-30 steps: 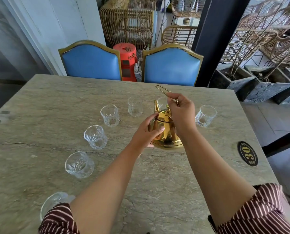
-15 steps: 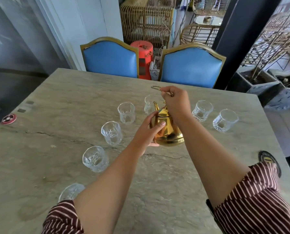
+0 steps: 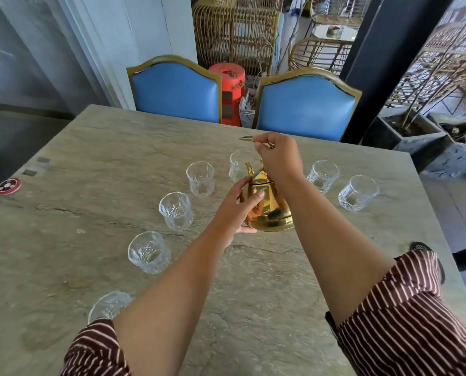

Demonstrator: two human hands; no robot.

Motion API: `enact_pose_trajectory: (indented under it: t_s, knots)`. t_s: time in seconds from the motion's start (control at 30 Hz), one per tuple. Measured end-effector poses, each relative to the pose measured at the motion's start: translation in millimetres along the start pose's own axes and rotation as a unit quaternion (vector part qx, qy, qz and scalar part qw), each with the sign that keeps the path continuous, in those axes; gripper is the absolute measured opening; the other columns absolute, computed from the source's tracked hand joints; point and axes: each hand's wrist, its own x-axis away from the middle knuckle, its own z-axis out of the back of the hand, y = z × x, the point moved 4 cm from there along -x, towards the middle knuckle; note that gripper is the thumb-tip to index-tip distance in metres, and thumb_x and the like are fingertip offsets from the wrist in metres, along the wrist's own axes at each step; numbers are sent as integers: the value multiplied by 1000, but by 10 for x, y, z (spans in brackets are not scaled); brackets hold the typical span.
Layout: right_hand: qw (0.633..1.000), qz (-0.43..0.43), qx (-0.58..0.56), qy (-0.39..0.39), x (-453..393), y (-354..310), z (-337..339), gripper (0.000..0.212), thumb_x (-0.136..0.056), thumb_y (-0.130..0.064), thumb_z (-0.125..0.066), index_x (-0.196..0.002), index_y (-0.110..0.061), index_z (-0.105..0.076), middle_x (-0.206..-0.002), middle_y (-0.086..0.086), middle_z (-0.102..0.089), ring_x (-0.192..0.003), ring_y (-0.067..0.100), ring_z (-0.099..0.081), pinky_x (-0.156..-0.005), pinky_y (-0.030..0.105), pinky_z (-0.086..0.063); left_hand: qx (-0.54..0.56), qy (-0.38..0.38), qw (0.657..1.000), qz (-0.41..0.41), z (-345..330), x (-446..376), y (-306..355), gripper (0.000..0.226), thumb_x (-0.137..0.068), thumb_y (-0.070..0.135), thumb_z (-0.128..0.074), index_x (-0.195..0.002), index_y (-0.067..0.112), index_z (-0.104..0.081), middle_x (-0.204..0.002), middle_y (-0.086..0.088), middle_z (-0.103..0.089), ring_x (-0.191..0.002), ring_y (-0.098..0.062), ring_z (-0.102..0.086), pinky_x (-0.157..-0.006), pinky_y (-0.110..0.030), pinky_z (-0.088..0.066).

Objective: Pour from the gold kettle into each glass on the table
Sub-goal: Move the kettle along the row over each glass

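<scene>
Item 1, kettle: gold, upright, at the middle of the surface. I cannot tell whether its base touches the stone or sits just above it. Spout points away from me, toward the far glass.

Item 2, right hand: directly above the kettle, fingers curled and pinched on the thin wire handle, which stands up over the lid. The wrist crosses in front of the kettle's right shoulder.

Item 3, left hand: against the kettle's left side, fingers wrapped partway round the body, thumb laid across the near face. I read it as a steadying cup on the body, touching it.

Item 4, glasses, all clear and cut-patterned, all upright, seven that I can count. They ring the kettle in an arc:
- far glass, just beyond the spout, partly hidden by the right hand;
- one left of that;
- one left of the kettle, near the left hand;
- one nearer me on the left;
- one at my left sleeve, partly covered by the forearm;
- two on the right, and, well clear of both hands.

Contents of the glasses: I cannot tell from here.
</scene>
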Motion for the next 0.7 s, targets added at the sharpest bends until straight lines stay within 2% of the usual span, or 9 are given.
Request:
enact_pose_trajectory:
  t_s: [0.1,0.27,0.33,0.4,0.5,0.7]
  knots:
    - [1000,0,-3,-1,-14,6,4,19,-96,-22,-58,-109,-23,-73,-84,-10,-64,-62,4,-53,-67,32,-54,7,4,1000,6,-9,-3,-5,51,-89,40,-71,-134,49,-48,-147,2,-47,-121,-26,-58,-78,-56,-61]
    - [1000,1,2,-7,-28,2,-1,18,-95,-23,-59,-107,-24,-72,-80,-9,-66,-55,8,-51,-54,30,-47,14,10,1000,15,-16,-8,-8,53,-88,40,-72,-135,48,-48,-149,1,-46,-124,-28,-57,-77,-56,-61]
    - [1000,3,5,-8,-32,-4,-4,16,-95,-23,-59,-105,-24,-72,-77,-12,-63,-51,7,-47,-49,26,-41,15,12,1000,16,-13,-7,-13,53,-88,40,-72,-136,47,-48,-149,1,-45,-125,-29,-56,-77,-57,-61]
    - [1000,5,6,-10,-33,-19,-3,16,-95,-23,-59,-104,-25,-72,-77,-12,-63,-53,6,-47,-50,26,-41,15,13,1000,14,-8,-6,-8,54,-88,41,-72,-136,47,-48,-149,1,-46,-126,-29,-56,-77,-57,-61]
    - [1000,2,2,-12,-32,-41,5,17,-95,-21,-58,-104,-24,-72,-78,-15,-60,-60,5,-51,-59,31,-49,18,14,1000,15,3,-13,-6,57,-87,41,-72,-138,46,-47,-149,1,-47,-125,-29,-57,-76,-57,-61]
    - [1000,5,8,-15,-47,-50,-12,16,-95,-21,-58,-103,-24,-72,-72,-13,-58,-53,6,-47,-54,28,-43,17,13,1000,18,19,-16,1,58,-87,41,-73,-139,46,-48,-149,1,-47,-126,-29,-56,-75,-57,-61]
